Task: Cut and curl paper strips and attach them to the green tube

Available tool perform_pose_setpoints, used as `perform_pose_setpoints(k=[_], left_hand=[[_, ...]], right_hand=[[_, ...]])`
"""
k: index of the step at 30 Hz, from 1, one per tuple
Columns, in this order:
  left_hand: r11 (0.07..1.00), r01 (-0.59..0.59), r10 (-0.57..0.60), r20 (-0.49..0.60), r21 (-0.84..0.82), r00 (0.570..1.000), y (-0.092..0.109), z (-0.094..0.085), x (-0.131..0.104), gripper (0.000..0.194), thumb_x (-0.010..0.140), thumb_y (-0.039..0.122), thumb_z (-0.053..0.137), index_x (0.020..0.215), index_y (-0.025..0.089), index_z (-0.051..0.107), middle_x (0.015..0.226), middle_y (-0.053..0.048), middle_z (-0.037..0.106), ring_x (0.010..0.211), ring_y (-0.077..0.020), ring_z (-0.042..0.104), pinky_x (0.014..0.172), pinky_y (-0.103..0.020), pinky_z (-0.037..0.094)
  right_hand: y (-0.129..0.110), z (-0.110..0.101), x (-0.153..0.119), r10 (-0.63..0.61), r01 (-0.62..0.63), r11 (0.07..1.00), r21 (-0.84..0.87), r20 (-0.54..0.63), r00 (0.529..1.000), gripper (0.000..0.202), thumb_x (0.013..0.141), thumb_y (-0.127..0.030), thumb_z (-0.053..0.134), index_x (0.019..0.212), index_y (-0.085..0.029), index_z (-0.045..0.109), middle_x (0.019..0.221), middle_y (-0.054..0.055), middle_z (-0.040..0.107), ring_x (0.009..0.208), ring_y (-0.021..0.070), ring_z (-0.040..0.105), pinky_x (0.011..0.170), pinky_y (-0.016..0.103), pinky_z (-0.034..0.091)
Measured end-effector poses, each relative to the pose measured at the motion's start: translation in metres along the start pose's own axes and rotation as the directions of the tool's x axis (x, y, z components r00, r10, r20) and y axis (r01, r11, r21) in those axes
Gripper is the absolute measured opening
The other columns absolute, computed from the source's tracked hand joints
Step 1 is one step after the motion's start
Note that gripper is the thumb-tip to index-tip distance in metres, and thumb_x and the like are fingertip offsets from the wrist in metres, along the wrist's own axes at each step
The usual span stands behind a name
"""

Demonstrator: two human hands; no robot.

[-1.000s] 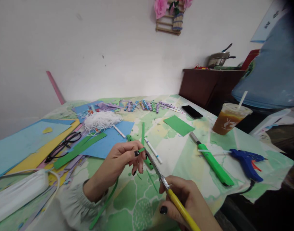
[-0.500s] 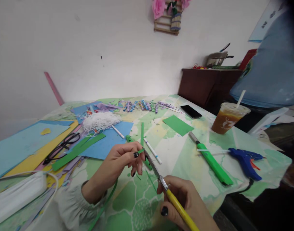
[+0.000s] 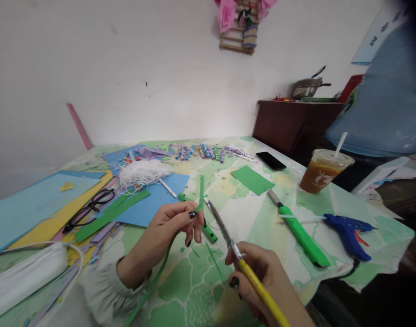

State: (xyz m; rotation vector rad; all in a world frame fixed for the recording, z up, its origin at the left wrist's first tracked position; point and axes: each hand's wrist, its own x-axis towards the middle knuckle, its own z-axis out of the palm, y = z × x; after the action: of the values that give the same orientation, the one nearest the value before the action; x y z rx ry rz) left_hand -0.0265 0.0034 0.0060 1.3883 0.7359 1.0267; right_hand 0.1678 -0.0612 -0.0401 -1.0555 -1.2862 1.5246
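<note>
My left hand [image 3: 169,227] pinches a long narrow green strip [image 3: 160,270] between thumb and fingers; the strip trails down past the wrist. My right hand [image 3: 259,272] grips scissors [image 3: 250,274] with yellow handles. Their blades point up and left, a small gap from my left fingertips. Just beyond those fingertips stands out another narrow green length [image 3: 201,186]; whether it joins the held strip I cannot tell. A green tube with holes [image 3: 210,234] lies on the table beside my left fingers, partly hidden by them. Thin green scraps [image 3: 213,259] lie between the hands.
To the right are a green utility knife [image 3: 301,236], a blue glue gun [image 3: 349,234], an iced drink [image 3: 320,175], a phone [image 3: 271,161] and a green sheet [image 3: 252,179]. Leftward lie glasses [image 3: 88,209], white string [image 3: 145,173], coloured sheets [image 3: 34,200] and a white mask [image 3: 27,279].
The scissors have drawn away from the green strip at my left fingertips, slightly down and right. My left hand keeps its pinch. The view has tilted up slightly.
</note>
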Motion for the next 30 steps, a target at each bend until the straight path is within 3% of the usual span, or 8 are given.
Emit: perform_pose_setpoints(k=[4, 8, 11, 14, 17, 20, 26, 30], left_hand=[[0.983, -0.085, 0.113, -0.171, 0.162, 0.979, -0.001, -0.009, 0.007, 0.027, 0.085, 0.032, 0.054, 0.066, 0.016, 0.064, 0.075, -0.004, 0.059, 0.063, -0.0124, 0.051, 0.057, -0.024, 0.041], [0.900, -0.120, 0.271, -0.323, 0.418, 0.907, 0.011, -0.017, 0.021, 0.023, 0.082, 0.035, 0.058, 0.073, 0.018, 0.072, 0.079, -0.003, 0.059, 0.077, -0.0158, 0.052, 0.073, -0.027, 0.040], [0.867, -0.148, 0.333, -0.330, 0.476, 0.883, 0.034, -0.014, 0.035, 0.022, 0.080, 0.035, 0.059, 0.077, 0.019, 0.074, 0.073, -0.002, 0.060, 0.073, -0.0152, 0.050, 0.071, -0.026, 0.038], [0.861, -0.205, 0.374, -0.307, 0.466, 0.875, 0.062, -0.006, 0.049, 0.019, 0.076, 0.035, 0.063, 0.075, 0.019, 0.074, 0.066, 0.000, 0.059, 0.067, -0.0138, 0.047, 0.065, -0.024, 0.037], [0.855, -0.217, 0.387, -0.300, 0.471, 0.872, 0.080, 0.001, 0.061, 0.018, 0.071, 0.034, 0.069, 0.064, 0.017, 0.072, 0.056, 0.001, 0.054, 0.061, -0.0124, 0.045, 0.061, -0.023, 0.036], [0.845, -0.221, 0.394, -0.288, 0.487, 0.873, 0.085, 0.002, 0.070, 0.019, 0.069, 0.035, 0.070, 0.064, 0.017, 0.072, 0.056, 0.001, 0.057, 0.059, -0.0114, 0.044, 0.058, -0.023, 0.035], [0.828, -0.231, 0.383, -0.213, 0.512, 0.899, 0.078, 0.004, 0.078, 0.019, 0.071, 0.034, 0.068, 0.065, 0.016, 0.072, 0.058, -0.001, 0.059, 0.058, -0.0108, 0.047, 0.054, -0.021, 0.037], [0.822, -0.234, 0.376, -0.186, 0.519, 0.907, 0.079, 0.013, 0.074, 0.022, 0.072, 0.034, 0.066, 0.060, 0.015, 0.070, 0.057, -0.001, 0.057, 0.056, -0.0099, 0.045, 0.053, -0.020, 0.037]], right_hand=[[-0.037, -0.004, 0.013, -0.038, 0.032, 0.998, -0.046, -0.151, 0.988, 0.037, 0.072, -0.049, 0.067, 0.082, -0.015, 0.056, 0.046, -0.007, 0.049, 0.027, 0.0014, 0.029, 0.026, 0.013, 0.019], [-0.083, -0.007, 0.048, -0.210, 0.201, 0.977, -0.066, -0.159, 0.965, 0.029, 0.070, -0.037, 0.068, 0.087, -0.016, 0.058, 0.049, -0.006, 0.053, 0.029, 0.0030, 0.035, 0.028, 0.014, 0.028], [-0.118, -0.004, 0.085, -0.311, 0.297, 0.949, -0.102, -0.158, 0.937, 0.032, 0.057, -0.024, 0.073, 0.086, -0.017, 0.061, 0.052, -0.007, 0.055, 0.034, 0.0053, 0.043, 0.032, 0.016, 0.034], [-0.144, 0.001, 0.118, -0.386, 0.388, 0.922, -0.015, -0.149, 0.911, 0.032, 0.052, -0.016, 0.071, 0.083, -0.018, 0.061, 0.049, -0.009, 0.053, 0.037, 0.0071, 0.047, 0.034, 0.017, 0.036], [-0.155, 0.002, 0.139, -0.454, 0.455, 0.879, 0.139, -0.041, 0.890, 0.034, 0.055, -0.018, 0.071, 0.086, -0.019, 0.060, 0.047, -0.008, 0.053, 0.039, 0.0081, 0.048, 0.038, 0.018, 0.038], [-0.156, -0.001, 0.146, -0.506, 0.492, 0.842, 0.222, 0.010, 0.862, 0.034, 0.057, -0.020, 0.072, 0.088, -0.019, 0.059, 0.048, -0.008, 0.053, 0.041, 0.0090, 0.051, 0.040, 0.019, 0.041], [-0.158, -0.010, 0.142, -0.460, 0.442, 0.880, 0.172, 0.080, 0.884, 0.038, 0.051, -0.013, 0.070, 0.087, -0.018, 0.058, 0.059, -0.005, 0.061, 0.041, 0.0077, 0.052, 0.040, 0.019, 0.041], [-0.161, -0.014, 0.132, -0.434, 0.413, 0.898, 0.152, 0.151, 0.888, 0.035, 0.052, -0.012, 0.069, 0.084, -0.018, 0.058, 0.056, -0.006, 0.059, 0.041, 0.0076, 0.051, 0.041, 0.020, 0.042]])
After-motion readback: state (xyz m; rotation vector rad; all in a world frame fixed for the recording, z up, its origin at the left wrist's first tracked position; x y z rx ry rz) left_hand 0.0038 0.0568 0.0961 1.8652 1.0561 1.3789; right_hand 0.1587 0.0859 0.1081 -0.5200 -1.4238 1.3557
